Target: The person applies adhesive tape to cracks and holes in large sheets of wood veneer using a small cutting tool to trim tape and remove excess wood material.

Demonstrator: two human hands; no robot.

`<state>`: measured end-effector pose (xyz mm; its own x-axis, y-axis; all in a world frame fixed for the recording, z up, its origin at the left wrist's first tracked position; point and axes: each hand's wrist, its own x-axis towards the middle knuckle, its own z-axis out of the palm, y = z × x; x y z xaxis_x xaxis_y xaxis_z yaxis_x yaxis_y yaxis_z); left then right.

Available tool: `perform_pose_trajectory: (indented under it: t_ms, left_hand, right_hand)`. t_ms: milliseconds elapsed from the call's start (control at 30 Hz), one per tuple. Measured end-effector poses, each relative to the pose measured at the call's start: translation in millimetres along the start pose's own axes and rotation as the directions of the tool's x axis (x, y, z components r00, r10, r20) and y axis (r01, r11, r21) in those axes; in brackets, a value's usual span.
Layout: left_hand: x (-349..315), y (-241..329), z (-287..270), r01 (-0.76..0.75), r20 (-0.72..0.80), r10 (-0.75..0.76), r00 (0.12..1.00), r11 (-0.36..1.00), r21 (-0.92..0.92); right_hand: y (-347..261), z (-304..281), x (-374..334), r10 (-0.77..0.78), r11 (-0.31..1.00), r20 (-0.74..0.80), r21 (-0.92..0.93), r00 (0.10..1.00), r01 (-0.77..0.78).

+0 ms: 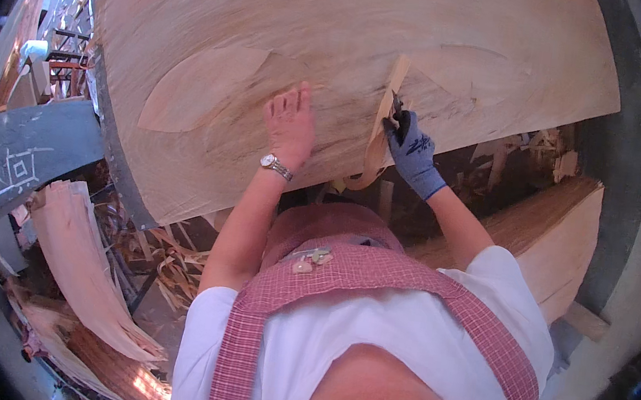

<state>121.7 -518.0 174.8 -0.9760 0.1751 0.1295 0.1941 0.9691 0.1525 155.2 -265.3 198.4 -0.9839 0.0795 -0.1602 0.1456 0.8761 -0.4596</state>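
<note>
A large sheet of wood veneer [222, 23] spreads out in front of me, with a swirling grain and oval paler patches. My left hand [291, 127], bare and with a wristwatch, rests flat on the sheet, fingers outstretched. On my right hand [412, 149] is a blue-grey glove with dark fingertips. It is closed on a small dark pointed tool [397, 102], like a knife; its exact kind is hard to make out. Beside the tool a narrow veneer strip [376, 145] runs toward me and curls over the sheet's near edge.
Stacked veneer [522, 231] lies at the right below the sheet. Bent veneer pieces [87, 268] lean at the lower left, near loose scraps [174, 266]. A grey-blue metal surface [46, 141] with chalk-like marks stands left; a grey metal edge [630, 156] runs along the right.
</note>
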Motion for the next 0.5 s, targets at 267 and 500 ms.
perform_pose_trajectory:
  t_ms: [267, 500]
  left_hand:
    - [-3, -2, -21, 0.009, 0.089, -0.001, 0.996, 0.996, -0.089]
    - [-2, -73, -72, 0.009, -0.019, -0.023, 1.0, 0.829, -0.559]
  right_hand:
    - [38, -12, -52, 0.154, 0.978, -0.235, 0.173, 0.96, -0.114]
    - [82, -78, -167, 0.384, 0.919, -0.504, 0.129, 0.774, -0.372]
